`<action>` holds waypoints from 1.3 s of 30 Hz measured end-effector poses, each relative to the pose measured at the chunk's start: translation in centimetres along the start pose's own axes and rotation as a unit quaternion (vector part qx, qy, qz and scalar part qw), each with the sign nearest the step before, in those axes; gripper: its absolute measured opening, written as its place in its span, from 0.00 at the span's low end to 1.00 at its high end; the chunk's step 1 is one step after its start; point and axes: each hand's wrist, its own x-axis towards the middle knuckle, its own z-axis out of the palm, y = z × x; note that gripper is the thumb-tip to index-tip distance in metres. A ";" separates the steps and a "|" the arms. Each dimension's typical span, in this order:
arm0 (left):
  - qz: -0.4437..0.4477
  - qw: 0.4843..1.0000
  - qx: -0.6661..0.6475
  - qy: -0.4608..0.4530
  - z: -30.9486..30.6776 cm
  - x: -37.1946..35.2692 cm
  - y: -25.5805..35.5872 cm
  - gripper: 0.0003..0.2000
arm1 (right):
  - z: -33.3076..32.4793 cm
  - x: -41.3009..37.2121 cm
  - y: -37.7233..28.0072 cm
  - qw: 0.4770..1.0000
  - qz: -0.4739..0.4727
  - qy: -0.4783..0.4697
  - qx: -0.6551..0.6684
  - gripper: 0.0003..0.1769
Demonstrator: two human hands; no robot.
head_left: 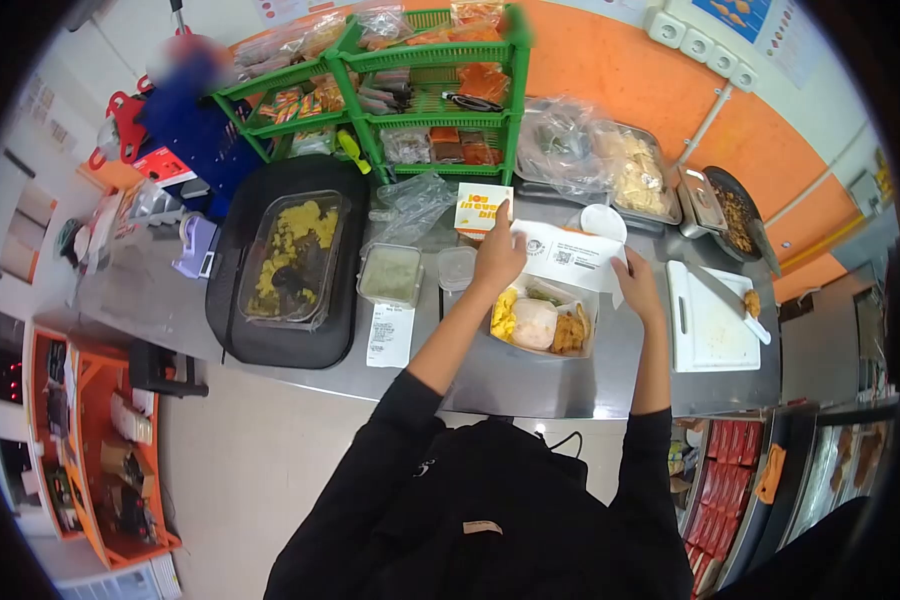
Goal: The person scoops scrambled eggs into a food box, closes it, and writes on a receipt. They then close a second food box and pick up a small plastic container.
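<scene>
Black sleeves (395, 425) run up from the camera to the two bare hands, both on the white lid (568, 256) of one meal box (593, 322). From behind, the left hand (498, 258) looks closed on the lid's left edge, one finger raised along it. The right hand (638, 288) curls over the right edge, though I cannot see either thumb. The lid stands up at the box's twelve o'clock side, and the box rests on the steel counter (530, 385), between the forearms.

Judging by this, filling is done and closing is not. The box holds three portions: one yellow (505, 315), one pale and round (535, 325), one brown and fried (570, 332).

- At nine o'clock from the box lies one paper slip (390, 335).
- Just beyond the slip sit one lidded tub (390, 275) of greenish food and one smaller clear container (457, 268).
- Farther out at nine o'clock is one black tray (270, 345) carrying one clear dish (292, 258) of yellow food.
- At three o'clock is one white cutting board (705, 335), with one knife (732, 292) and one brown piece (751, 302) on it.
- At eleven o'clock stands one orange-and-white carton (482, 210), and behind it one green rack (430, 55) of packets.
- At one o'clock are two plastic-wrapped trays (635, 170).
- At two o'clock is one dark pan (735, 215).
</scene>
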 end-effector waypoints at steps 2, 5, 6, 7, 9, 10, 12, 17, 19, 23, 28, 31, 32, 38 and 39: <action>0.004 0.999 0.018 -0.041 -1.2 -1.5 -0.9 0.23 | -1.0 -2.2 -2.0 1.000 0.008 -0.004 0.016 0.16; 0.043 0.993 0.015 -0.106 -2.0 -6.6 -1.4 0.19 | -0.2 -5.5 -1.0 0.996 -0.001 -0.023 0.084 0.13; 0.040 0.994 0.019 -0.104 -2.0 -8.1 -1.6 0.19 | 0.4 -6.5 -0.2 0.990 -0.017 -0.039 0.132 0.13; 0.037 0.996 0.013 -0.080 -1.9 -9.5 -1.8 0.20 | 1.2 -7.4 0.5 0.990 -0.019 -0.041 0.135 0.13; 0.034 0.998 0.007 -0.059 -1.0 -11.1 -2.4 0.22 | 3.3 -9.0 1.3 0.983 -0.064 -0.004 0.171 0.14; 0.041 0.998 -0.037 -0.033 -0.2 -11.5 -3.1 0.22 | 4.4 -9.6 0.8 0.983 -0.065 -0.005 0.172 0.14; 0.048 0.995 -0.082 -0.004 1.2 -12.2 -3.8 0.22 | 6.2 -10.6 -0.3 0.966 -0.059 0.080 0.239 0.17; 0.022 0.993 -0.109 0.048 1.7 -12.0 -2.8 0.23 | 5.8 -10.4 -1.7 0.981 -0.009 0.076 0.180 0.23; -0.001 0.992 -0.120 0.040 1.1 -11.5 -1.6 0.23 | 5.2 -9.6 -2.5 0.985 -0.007 0.084 0.152 0.24; -0.042 0.990 -0.127 0.036 0.7 -10.8 -0.9 0.23 | 4.1 -8.3 -2.5 0.992 0.021 0.051 0.112 0.24; -0.067 0.986 -0.145 0.040 0.5 -10.7 -0.8 0.23 | 4.0 -8.1 -2.3 0.988 0.047 0.030 0.144 0.23; -0.075 0.986 -0.148 0.032 0.3 -10.8 -0.5 0.21 | 4.5 -8.4 -0.5 0.983 0.028 0.001 0.180 0.27; -0.080 0.986 -0.142 0.026 0.2 -10.8 -0.3 0.21 | 4.7 -8.6 -0.2 0.981 0.008 0.003 0.192 0.27; 0.010 0.983 -0.184 -0.004 1.4 -11.9 -4.4 0.24 | 4.9 -9.8 0.7 0.968 -0.010 -0.022 0.251 0.29; 0.010 0.983 -0.184 -0.004 1.3 -12.0 -5.1 0.24 | 4.7 -10.0 0.8 0.964 0.000 -0.043 0.264 0.31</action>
